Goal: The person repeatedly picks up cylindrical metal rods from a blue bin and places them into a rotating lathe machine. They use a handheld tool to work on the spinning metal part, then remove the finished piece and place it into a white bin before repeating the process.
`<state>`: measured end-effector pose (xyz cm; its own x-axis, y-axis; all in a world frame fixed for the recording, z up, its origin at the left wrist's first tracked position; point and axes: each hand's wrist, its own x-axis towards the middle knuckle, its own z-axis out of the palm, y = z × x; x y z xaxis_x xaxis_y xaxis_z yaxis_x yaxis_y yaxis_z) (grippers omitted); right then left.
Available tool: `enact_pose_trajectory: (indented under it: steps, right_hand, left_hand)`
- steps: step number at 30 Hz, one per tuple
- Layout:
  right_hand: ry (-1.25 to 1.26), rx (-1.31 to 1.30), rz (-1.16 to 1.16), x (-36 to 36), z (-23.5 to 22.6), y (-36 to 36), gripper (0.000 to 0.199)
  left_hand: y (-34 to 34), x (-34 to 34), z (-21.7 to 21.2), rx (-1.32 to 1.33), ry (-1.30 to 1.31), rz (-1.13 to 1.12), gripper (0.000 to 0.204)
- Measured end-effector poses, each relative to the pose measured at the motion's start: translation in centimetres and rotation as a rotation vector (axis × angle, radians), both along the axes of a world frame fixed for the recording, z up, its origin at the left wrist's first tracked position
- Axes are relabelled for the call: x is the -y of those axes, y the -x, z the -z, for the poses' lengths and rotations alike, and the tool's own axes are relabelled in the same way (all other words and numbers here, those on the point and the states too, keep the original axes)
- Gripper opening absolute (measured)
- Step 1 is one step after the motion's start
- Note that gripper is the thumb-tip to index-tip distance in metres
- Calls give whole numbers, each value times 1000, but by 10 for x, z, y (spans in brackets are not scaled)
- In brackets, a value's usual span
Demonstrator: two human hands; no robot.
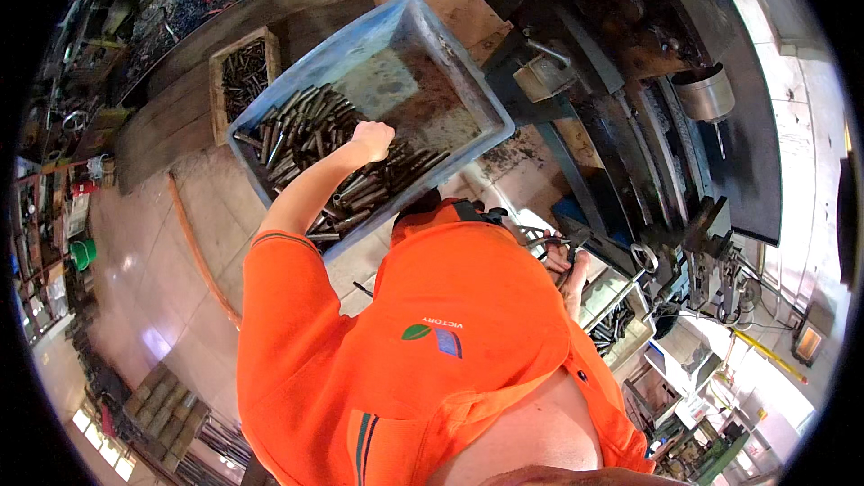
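My left hand (371,141) is closed above a large blue plastic bin (486,94). Dark metal rods (310,130) lie heaped in the bin's left and near parts, close around that hand. Whatever the fingers enclose, if anything, is hidden. On the other side of my orange shirt, my right hand (574,274) is beside the machine, its fingers curled around something dark that I cannot make out. Part of this hand is covered by my body.
A wooden box of small metal pieces (245,76) stands left of the bin. The dark machine (630,99) fills the right, with a metal cup (705,94) on it. A tray of dark parts (614,324) sits below my right hand. An orange hose (200,252) crosses the floor.
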<state>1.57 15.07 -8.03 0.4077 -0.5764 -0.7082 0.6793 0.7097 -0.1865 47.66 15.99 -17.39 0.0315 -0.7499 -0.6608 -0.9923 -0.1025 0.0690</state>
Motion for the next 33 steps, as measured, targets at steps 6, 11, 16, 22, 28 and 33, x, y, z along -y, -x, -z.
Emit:
enact_pose_trajectory:
  steps: [6, 11, 16, 22, 28, 33]
  right_hand:
    - [36, -29, -7, 11, -10, 9, 45]
    - [121, -110, -79, 43, -29, 5, 33]
    - [544, -473, -498, 81, -82, -32, 26]
    - [780, -552, -832, 81, -117, -61, 32]
    - [762, -578, -856, 72, -124, -45, 31]
    - [759, -704, -777, 64, -118, -35, 29]
  left_hand:
    - [-15, -9, -31, 35, 208, -163, 21]
    - [-16, -18, -89, -945, 349, -1014, 15]
    - [57, 16, -153, -1627, 271, -1121, 29]
    - [141, 63, -194, -1854, 108, -920, 20]
    - [181, 80, -207, -1644, 41, -771, 22]
    - [192, 90, -204, -1577, -55, -686, 24]
